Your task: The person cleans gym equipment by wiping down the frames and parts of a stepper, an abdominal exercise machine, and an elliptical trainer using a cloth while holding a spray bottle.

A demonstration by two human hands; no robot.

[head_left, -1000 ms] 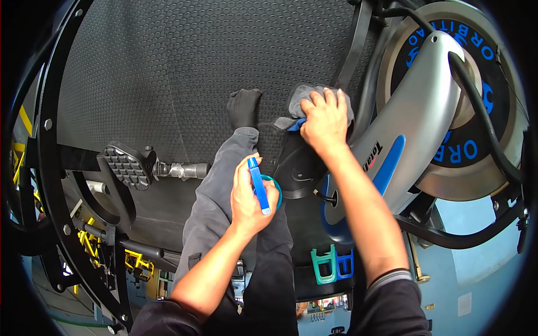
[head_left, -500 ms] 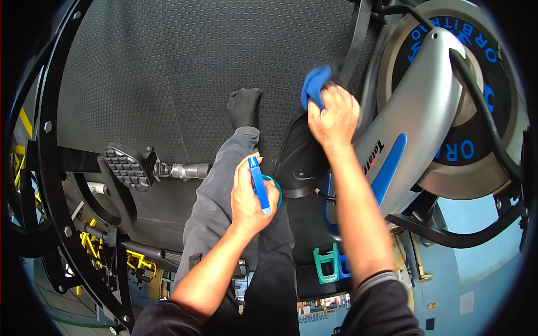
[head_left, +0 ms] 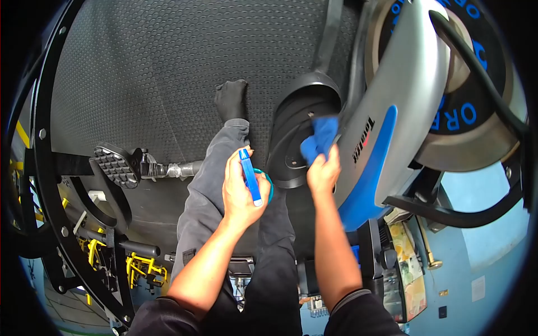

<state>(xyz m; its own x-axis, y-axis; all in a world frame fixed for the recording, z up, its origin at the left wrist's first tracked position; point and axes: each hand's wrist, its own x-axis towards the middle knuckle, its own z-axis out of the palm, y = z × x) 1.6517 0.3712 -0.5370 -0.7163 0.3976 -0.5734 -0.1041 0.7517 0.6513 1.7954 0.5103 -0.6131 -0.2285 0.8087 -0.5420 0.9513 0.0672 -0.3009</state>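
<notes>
My left hand (head_left: 238, 193) is wrapped around a spray bottle (head_left: 251, 180) with a blue spray head and a teal-green body, most of which my palm hides. It is held over my thighs, apart from the machine. In my right hand (head_left: 324, 172) is a crumpled blue cloth (head_left: 323, 136), gripped at its near end. The cloth hangs over the right side of a black, tray-like foot pedal (head_left: 293, 115) on an elliptical trainer; I cannot tell whether it touches. Small pale marks or screws show in the pedal's bed.
Right of the pedal stands the trainer's silver-and-blue housing (head_left: 406, 84), with a round flywheel cover (head_left: 457, 117) behind it. A textured black mat (head_left: 157, 61) covers the floor under my socked foot (head_left: 231, 101). At left are another machine's pedal (head_left: 115, 165) and a black curved frame (head_left: 45, 168).
My right hand and the cloth have come nearer to me, from the pedal's far end toward its middle right. More of the pedal shows. The view has shifted slightly; my left hand keeps its grip.
</notes>
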